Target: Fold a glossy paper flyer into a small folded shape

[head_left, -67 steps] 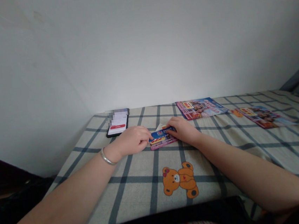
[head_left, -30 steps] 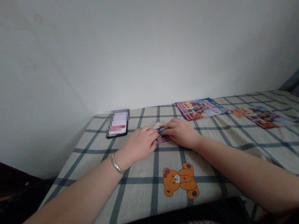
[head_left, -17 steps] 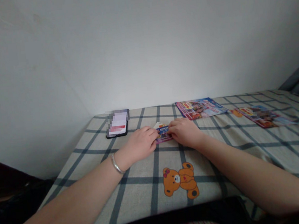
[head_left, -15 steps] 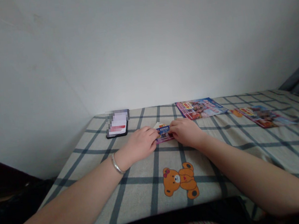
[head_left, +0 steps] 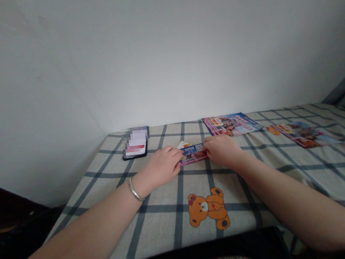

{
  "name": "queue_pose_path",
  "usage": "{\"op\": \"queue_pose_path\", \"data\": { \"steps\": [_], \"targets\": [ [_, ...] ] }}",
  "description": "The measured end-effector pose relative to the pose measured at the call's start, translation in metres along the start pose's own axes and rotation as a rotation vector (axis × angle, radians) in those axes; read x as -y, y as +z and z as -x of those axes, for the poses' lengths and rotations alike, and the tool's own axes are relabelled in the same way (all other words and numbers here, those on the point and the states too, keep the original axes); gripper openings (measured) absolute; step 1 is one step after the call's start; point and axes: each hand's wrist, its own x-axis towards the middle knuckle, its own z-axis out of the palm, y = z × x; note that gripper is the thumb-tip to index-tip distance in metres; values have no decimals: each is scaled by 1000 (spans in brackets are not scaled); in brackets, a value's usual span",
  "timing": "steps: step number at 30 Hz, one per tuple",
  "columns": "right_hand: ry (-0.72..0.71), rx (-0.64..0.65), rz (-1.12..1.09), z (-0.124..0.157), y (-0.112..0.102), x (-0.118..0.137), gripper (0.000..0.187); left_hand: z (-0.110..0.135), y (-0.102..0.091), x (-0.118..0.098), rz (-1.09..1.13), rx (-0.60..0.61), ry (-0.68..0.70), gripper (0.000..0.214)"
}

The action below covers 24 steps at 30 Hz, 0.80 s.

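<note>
A small folded flyer [head_left: 194, 153], blue and pink with print on it, lies flat on the checked cloth [head_left: 157, 224]. My left hand [head_left: 161, 166], with a silver bangle on its wrist, has its fingers curled and pinches the flyer's left end. My right hand [head_left: 222, 150] presses its closed fingers on the flyer's right end. Both hands rest on the cloth.
A phone [head_left: 135, 143] with a lit screen lies at the back left. Two flat colourful leaflets lie farther back, one [head_left: 231, 124] in the middle and one [head_left: 303, 134] to the right. An orange bear [head_left: 208, 208] is printed on the cloth. A white wall stands behind.
My right hand has slid to the right along the flyer, uncovering more of its length. My left hand has stayed at the flyer's left end.
</note>
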Motion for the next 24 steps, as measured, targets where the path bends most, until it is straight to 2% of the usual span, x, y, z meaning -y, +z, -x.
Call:
{"op": "queue_pose_path", "data": {
  "steps": [6, 18, 24],
  "targets": [
    [44, 48, 2, 0, -2, -5, 24, -1, -2, -1, 1, 22, -10, 25],
    [37, 28, 32, 1, 1, -7, 25, 1, 1, 1, 27, -15, -4, 25],
    [128, -69, 5, 0, 8, -2, 23, 1, 0, 2, 69, -32, -21, 24]
  ]
}}
